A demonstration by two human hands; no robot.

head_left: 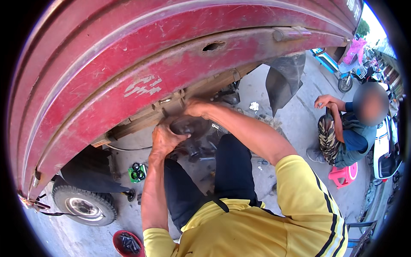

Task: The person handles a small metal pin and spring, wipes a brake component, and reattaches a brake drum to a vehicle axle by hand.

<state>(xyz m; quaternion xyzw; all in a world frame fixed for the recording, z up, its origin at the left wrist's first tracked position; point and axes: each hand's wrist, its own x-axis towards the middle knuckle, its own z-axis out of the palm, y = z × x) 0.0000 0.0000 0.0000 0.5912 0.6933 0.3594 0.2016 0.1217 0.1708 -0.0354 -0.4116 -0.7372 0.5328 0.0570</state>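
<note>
My left hand is at the rim of a dark round metal part below the vehicle's edge, its thumb along the near side and its fingers curled out of sight. Just above and to the right, my right hand reaches in against the brownish metal underframe. Its fingertips are hidden, so whatever they hold cannot be made out. Over both hands hangs the scratched red body panel of the vehicle. Between my knees, greasy metal pieces and a wrench-like tool lie on the ground.
Left are a wheel, a green packet with black rings and a red bowl of dark metal parts. A black mud flap hangs at right. Another person sits near a pink stool and parked scooters.
</note>
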